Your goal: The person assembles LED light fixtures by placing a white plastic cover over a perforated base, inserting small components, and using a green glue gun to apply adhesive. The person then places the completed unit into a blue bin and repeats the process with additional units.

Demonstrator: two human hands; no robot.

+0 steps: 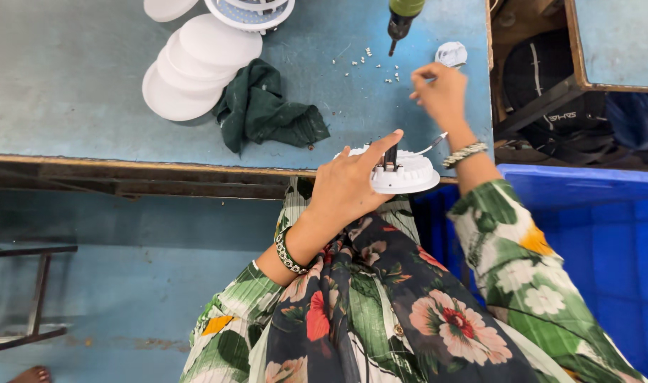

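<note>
My left hand [349, 186] grips a round white ribbed lamp housing [409, 174] at the near edge of the blue table [68, 85], its forefinger lying across the top by a black clip. My right hand [441, 92] hovers further back over several small scattered screws [370, 62], fingers pinched together; what they hold is too small to see. A thin wire runs from the housing toward my right wrist.
A stack of white round discs [196, 67] and a dark green cloth [264, 110] lie at the left. A green electric screwdriver [402, 18] hangs above the table. A small white part [452, 53] sits at the back right. A blue crate [594, 234] stands at right.
</note>
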